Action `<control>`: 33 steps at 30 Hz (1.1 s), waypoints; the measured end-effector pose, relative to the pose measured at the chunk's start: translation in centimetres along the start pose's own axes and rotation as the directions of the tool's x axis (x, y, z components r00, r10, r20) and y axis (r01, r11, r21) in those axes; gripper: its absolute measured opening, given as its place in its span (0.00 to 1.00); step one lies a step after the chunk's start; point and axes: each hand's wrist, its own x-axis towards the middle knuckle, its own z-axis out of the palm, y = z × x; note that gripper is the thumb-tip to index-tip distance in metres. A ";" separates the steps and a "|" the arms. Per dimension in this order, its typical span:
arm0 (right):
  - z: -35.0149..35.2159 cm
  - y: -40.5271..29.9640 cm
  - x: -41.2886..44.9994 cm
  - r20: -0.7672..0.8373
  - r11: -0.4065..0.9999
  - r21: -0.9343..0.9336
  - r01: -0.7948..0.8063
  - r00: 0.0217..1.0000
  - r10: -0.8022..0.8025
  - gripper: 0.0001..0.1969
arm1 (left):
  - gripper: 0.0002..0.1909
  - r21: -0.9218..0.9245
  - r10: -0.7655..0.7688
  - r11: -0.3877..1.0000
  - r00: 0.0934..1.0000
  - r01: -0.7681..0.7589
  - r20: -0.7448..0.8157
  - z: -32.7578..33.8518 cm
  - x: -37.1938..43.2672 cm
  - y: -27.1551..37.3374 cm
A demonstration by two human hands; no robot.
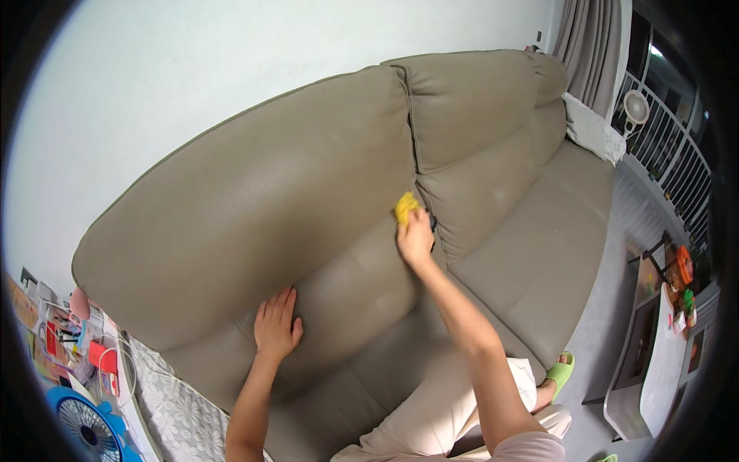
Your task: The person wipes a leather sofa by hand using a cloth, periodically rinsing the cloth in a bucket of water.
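A wide taupe leather sofa (260, 190) fills the middle of the view. My right hand (414, 239) is closed on a crumpled yellow cloth (406, 207), at the lower part of the backrest beside the seam between two sections. A small dark object (433, 223) shows at that hand's far side; what it is, I cannot tell. My left hand (277, 326) lies flat on the lower backrest, under the bulging upper cushion. It holds nothing, and its thumb is apart from the fingers. My knee rests on or against the seat.
A cluttered table (124, 392) with a blue fan (89, 430) and cables stands at the left, beside a quilted cover (179, 404). A pillow (594, 127) sits at the sofa's far end, near a white fan (636, 107). Across the floor stands a low cabinet (652, 369).
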 end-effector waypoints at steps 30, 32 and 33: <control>-6.0 4.4 -4.8 0.301 0.703 0.013 0.711 0.668 -0.681 0.28 | 0.34 0.029 0.088 0.996 0.984 -0.084 -0.155 2.0 -0.4 -0.3; -5.2 9.9 -4.1 0.131 0.938 -0.244 0.247 0.967 -0.220 0.27 | 0.35 0.000 0.083 0.996 0.973 -0.085 -0.216 3.4 0.4 0.9; -4.5 10.2 -4.1 0.011 0.978 -0.179 0.106 0.994 -0.106 0.27 | 0.35 0.014 0.082 0.997 0.975 -0.080 -0.207 3.6 0.4 1.1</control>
